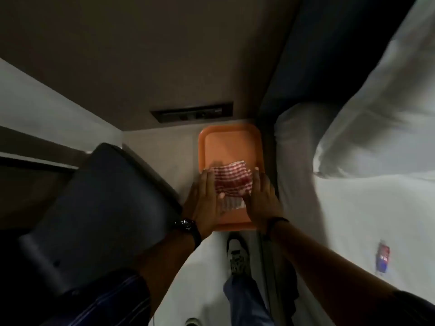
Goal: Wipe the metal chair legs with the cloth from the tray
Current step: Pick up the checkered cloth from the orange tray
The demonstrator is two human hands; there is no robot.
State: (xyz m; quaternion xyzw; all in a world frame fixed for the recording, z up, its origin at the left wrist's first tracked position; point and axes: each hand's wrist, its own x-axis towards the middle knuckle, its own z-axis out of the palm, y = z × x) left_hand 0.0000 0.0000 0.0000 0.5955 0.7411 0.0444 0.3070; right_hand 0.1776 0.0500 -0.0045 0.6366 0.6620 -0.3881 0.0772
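At frame centre, both open hands, left hand (204, 200) and right hand (261, 198), are flanking the checked cloth (231, 178), risking nudging the orange tray (231, 137) instead.

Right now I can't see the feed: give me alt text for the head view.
Both hands reach down to a red-and-white checked cloth lying on an orange tray on the floor, the left hand at its left edge and the right hand at its right edge. A dark chair stands to the left, and a white-sheeted bed lies to the right.
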